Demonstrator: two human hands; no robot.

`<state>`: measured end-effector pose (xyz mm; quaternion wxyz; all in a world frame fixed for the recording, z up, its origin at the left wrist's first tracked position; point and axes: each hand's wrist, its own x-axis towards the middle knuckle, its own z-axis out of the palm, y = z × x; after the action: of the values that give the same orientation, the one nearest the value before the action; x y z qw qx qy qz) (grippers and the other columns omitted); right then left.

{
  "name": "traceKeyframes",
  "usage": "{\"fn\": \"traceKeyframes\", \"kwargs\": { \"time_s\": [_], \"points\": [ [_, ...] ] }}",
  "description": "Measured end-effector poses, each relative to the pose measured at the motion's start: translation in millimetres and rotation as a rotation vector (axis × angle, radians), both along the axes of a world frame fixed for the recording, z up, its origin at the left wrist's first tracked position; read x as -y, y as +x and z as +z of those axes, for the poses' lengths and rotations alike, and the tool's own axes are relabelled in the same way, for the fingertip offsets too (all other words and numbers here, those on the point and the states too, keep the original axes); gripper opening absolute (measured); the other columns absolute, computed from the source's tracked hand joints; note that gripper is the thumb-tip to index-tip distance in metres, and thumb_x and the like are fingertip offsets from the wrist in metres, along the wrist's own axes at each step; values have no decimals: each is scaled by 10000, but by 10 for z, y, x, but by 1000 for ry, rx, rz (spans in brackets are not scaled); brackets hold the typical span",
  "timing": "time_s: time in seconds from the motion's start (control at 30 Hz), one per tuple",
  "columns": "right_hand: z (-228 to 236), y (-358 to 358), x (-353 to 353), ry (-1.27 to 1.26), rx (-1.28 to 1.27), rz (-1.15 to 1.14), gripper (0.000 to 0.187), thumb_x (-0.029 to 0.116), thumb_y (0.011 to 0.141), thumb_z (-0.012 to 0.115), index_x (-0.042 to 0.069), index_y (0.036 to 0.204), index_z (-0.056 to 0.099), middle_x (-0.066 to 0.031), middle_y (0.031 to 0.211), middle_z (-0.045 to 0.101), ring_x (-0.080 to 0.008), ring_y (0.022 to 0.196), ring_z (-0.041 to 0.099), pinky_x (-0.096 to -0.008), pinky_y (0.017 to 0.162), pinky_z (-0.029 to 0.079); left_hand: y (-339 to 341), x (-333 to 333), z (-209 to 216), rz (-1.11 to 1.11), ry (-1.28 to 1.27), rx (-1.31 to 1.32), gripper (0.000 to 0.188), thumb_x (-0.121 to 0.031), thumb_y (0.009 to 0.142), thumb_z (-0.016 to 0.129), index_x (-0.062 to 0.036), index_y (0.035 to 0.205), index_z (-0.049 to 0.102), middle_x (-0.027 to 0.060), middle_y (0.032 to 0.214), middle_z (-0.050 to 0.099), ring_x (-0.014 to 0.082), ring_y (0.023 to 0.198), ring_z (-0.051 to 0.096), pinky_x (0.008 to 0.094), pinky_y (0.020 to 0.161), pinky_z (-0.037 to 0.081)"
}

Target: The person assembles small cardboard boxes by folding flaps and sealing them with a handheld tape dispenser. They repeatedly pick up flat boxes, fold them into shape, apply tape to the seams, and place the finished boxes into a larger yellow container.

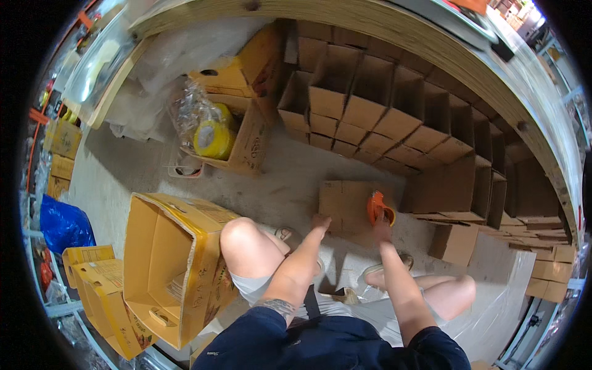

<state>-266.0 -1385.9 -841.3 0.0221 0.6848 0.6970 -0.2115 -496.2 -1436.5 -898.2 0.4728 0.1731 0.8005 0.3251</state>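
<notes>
A brown cardboard box (343, 200) is on the floor in front of my feet, with a closed face toward me. My left hand (321, 223) grips it at its near left edge, the fingers small and partly hidden. In my right hand (383, 230) is an orange tape dispenser (374, 205), closed around its handle and held against the right part of the box. A roll of yellowish tape shows at the dispenser's right side.
Stacked open cardboard boxes (370, 98) line the far right under a wooden-edged table (345, 13). A carton (250, 145) with yellow tape rolls (213, 139) stands far left. Beside my left knee is a large open yellow carton (157, 259). A small box (453, 242) lies right.
</notes>
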Motion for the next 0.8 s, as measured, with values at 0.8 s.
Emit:
{"fn": "traceKeyframes", "kwargs": {
  "time_s": [0.8],
  "points": [
    [751,-68,32,65,-1344,-354,282,-3,801,748,29,1039,599,-30,976,647,-170,925,601,-302,832,481,-615,11,1007,-69,85,-462,273,-71,822,538,63,1030,652,276,1041,685,440,1000,649,442,847,507]
  ]
}}
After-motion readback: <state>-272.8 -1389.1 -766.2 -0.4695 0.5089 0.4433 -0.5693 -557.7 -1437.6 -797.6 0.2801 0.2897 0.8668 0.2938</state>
